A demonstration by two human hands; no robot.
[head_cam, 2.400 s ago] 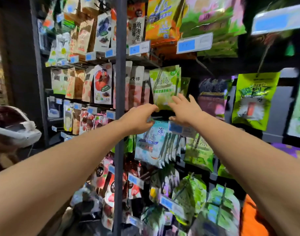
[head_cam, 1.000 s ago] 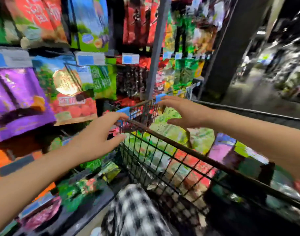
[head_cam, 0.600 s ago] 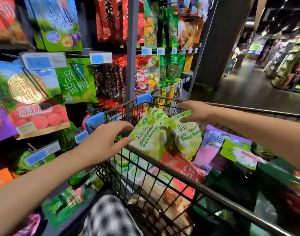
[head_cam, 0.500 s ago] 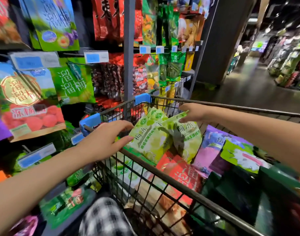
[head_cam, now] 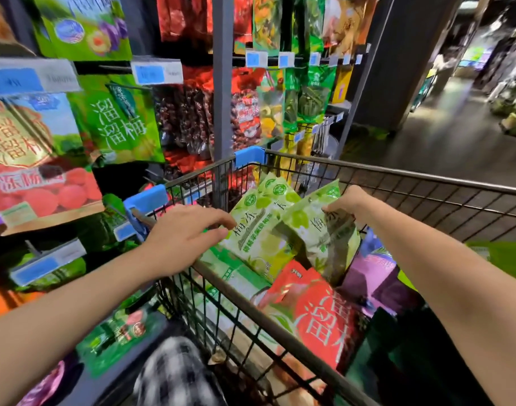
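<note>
The right hand point(head_cam: 347, 202) pinches the top of a green bag point(head_cam: 321, 244) standing in the cart point(head_cam: 426, 180), far of a red bag point(head_cam: 318, 312). The left hand point(head_cam: 183, 235), fingers loosely straight, touches a second green bag point(head_cam: 259, 230) just left of the first.

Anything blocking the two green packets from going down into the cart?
Nothing visible: both sit inside the cart rim. The right hand grips the right green packet by its top; the left hand has fingertips at the left green packet. Below lies only the red bag among others, so they'd likely settle on that pile.
</note>
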